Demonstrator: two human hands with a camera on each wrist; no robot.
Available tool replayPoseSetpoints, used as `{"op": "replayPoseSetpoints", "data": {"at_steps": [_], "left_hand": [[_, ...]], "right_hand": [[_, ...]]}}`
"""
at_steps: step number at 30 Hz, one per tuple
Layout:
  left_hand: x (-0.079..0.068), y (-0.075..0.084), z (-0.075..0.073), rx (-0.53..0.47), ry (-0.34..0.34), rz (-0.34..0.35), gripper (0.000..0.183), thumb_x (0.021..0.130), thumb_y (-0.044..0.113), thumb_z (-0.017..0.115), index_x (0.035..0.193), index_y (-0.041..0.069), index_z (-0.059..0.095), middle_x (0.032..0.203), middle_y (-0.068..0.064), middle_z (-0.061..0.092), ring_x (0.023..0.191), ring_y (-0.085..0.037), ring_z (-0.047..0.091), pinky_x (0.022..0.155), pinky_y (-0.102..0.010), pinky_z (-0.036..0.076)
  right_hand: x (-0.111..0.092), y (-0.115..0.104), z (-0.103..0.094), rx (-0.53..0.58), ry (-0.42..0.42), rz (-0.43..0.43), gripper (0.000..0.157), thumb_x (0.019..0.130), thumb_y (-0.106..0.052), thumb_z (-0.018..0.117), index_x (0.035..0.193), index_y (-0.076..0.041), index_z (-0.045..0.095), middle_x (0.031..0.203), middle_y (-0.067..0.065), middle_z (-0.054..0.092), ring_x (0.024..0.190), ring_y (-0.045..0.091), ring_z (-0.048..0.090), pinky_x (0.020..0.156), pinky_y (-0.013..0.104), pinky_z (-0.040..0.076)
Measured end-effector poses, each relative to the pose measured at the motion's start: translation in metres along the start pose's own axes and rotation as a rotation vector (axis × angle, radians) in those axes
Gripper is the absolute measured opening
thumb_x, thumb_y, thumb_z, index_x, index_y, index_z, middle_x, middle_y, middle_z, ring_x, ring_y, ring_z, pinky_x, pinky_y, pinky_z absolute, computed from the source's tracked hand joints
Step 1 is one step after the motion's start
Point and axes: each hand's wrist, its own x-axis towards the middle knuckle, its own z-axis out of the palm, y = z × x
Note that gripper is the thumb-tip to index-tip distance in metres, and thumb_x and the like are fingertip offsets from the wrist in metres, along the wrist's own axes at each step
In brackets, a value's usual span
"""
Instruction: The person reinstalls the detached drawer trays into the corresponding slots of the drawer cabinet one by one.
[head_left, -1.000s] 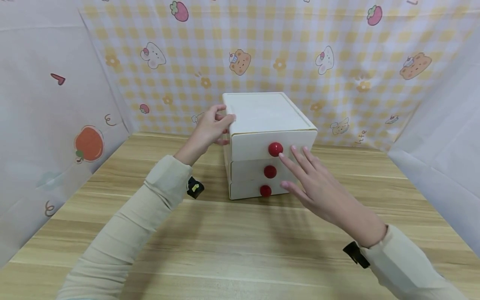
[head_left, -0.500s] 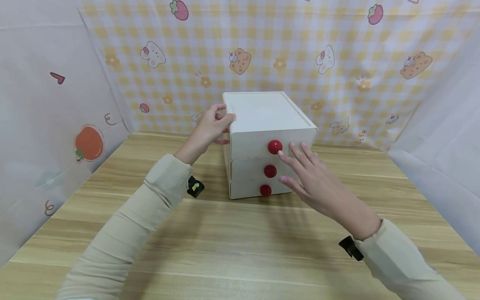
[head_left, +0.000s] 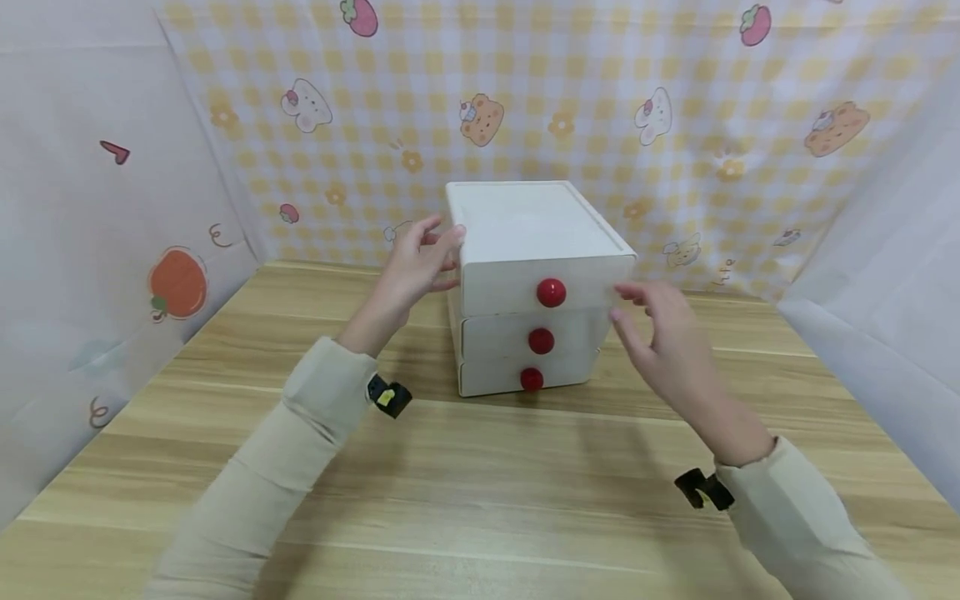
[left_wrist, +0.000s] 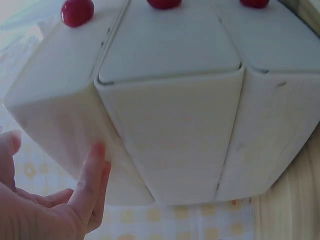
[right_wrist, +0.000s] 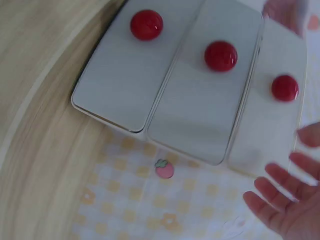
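Note:
A white box of three stacked drawers [head_left: 525, 218] stands on the table, with a round red knob [head_left: 551, 292] on its top drawer. Two more red knobs, a middle one [head_left: 542, 341] and a lower one [head_left: 532, 379], sit below it. All three drawer fronts lie flush in the head view. My left hand [head_left: 415, 265] is at the box's upper left side; in the left wrist view a fingertip [left_wrist: 98, 149] meets the top drawer section's side. Off the box's right edge, my right hand [head_left: 667, 337] holds nothing, its fingers spread in the right wrist view.
The wood-grain table [head_left: 480, 492] reaches forward of the box. A yellow checked cloth [head_left: 420, 100] hangs close behind it, and white cloths hang at the left [head_left: 67, 275] and right [head_left: 885, 250]. Each wrist carries a small black device.
The top drawer's front has moved back, and the thin gap along its upper edge is gone. My right hand has left the front and moved right. The left hand has eased slightly left.

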Motion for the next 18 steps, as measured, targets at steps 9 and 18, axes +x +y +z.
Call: {"op": "replayPoseSetpoints", "data": {"at_steps": [9, 18], "left_hand": [[-0.032, -0.020, 0.011, 0.281, -0.111, 0.076, 0.102, 0.080, 0.032, 0.072, 0.150, 0.017, 0.001, 0.149, -0.016, 0.021, 0.125, -0.035, 0.042, 0.097, -0.045, 0.047], [-0.042, -0.040, 0.025, 0.647, -0.118, 0.147, 0.102, 0.084, 0.021, 0.070, 0.149, 0.008, -0.007, 0.149, -0.021, 0.027, 0.118, -0.035, 0.051, 0.097, -0.044, 0.047]], "right_hand": [[0.001, 0.030, 0.006, 0.193, -0.104, 0.370, 0.049, 0.096, -0.020, 0.050, 0.137, 0.004, 0.035, 0.127, 0.027, 0.048, 0.115, 0.043, 0.050, 0.094, 0.055, 0.046], [0.010, 0.040, 0.028, 0.391, -0.046, 0.444, 0.045, 0.098, -0.025, 0.045, 0.133, 0.004, 0.042, 0.123, 0.023, 0.054, 0.108, 0.033, 0.057, 0.087, 0.032, 0.054]]}}
